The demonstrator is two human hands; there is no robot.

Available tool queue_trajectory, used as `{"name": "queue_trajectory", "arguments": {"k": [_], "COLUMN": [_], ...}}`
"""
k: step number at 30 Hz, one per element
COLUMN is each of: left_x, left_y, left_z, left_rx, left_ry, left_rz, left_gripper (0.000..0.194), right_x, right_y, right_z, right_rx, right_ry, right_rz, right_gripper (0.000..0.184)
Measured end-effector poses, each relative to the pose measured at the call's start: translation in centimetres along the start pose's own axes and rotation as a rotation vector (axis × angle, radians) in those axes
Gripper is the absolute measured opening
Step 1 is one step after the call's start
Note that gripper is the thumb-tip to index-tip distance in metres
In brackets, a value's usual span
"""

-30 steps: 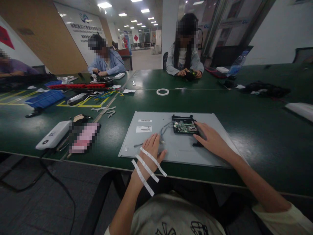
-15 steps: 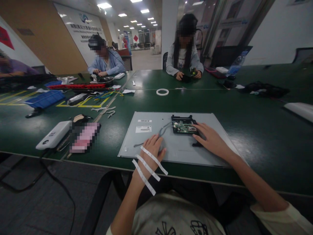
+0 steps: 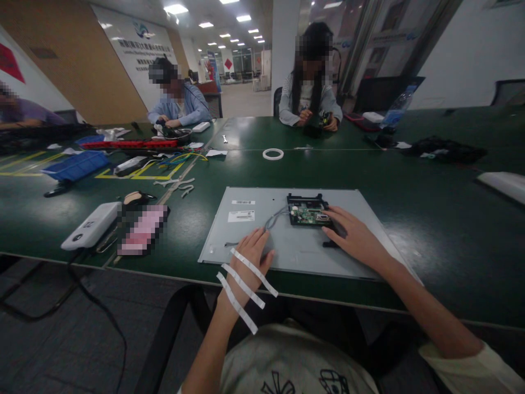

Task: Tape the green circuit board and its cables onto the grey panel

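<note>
A flat grey panel [image 3: 287, 257] with labels lies in front of me on the table. On it sits a green circuit board [image 3: 305, 215] in a black plastic bracket [image 3: 304, 197]. Grey cables [image 3: 274, 219] run from the board's left side toward my left hand [image 3: 248, 257]. That hand rests low on the panel, open, its fingers extended over the cables; three white tape strips [image 3: 243, 284] are stuck across its back and wrist. With fingers spread, my right hand [image 3: 356, 235] reaches the board's right edge, its thumb by a black bracket foot [image 3: 330, 244].
Left of the panel lie a white power bank [image 3: 91, 225] and a pink phone [image 3: 143, 230]. A blue tray [image 3: 76, 166] and loose wires [image 3: 180, 161] sit farther left. A white tape roll [image 3: 273, 155] lies beyond the panel. Two people [image 3: 309, 104] work across the table.
My left hand has drawn back slightly toward me and left. The right hand stays at the board with barely any shift. The person opposite has moved a hand up.
</note>
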State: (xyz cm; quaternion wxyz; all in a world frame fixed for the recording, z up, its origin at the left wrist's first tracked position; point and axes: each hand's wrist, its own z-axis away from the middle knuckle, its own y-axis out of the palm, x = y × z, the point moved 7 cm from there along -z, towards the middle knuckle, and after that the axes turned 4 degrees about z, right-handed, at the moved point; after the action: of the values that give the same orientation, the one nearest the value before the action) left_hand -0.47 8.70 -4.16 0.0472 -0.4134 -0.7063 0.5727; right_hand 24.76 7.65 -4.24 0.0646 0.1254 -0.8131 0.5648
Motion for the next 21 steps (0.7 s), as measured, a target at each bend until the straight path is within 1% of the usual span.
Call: {"name": "queue_trajectory", "arguments": {"k": [4,10,17,21], "left_x": [-0.1,-0.6,-0.7,-0.3], "left_y": [0.0,-0.4,-0.8,-0.9], "left_z": [-0.1,0.0,-0.4,-0.7], "left_rx": [0.014,-0.082,-0.066,-0.059], "left_ry": [-0.005,-0.01,-0.041,-0.049], "left_rz": [-0.012,-0.023,-0.037,-0.037], "left_gripper": [0.039,0.035,0.034,0.033], "right_x": [0.2,0.5,0.9,1.3], "right_y": [-0.2,-0.8,-1.3,-1.4], "right_z": [0.0,0.0,-0.2,-0.4], "right_rx": [-0.011,-0.053,-0.098,-0.117], "right_ry": [-0.004,0.005,0.002,0.001], "right_rz": [0.002,-0.031,-0.049,-0.049], "right_gripper": [0.045,0.036,0.026,0.021]}}
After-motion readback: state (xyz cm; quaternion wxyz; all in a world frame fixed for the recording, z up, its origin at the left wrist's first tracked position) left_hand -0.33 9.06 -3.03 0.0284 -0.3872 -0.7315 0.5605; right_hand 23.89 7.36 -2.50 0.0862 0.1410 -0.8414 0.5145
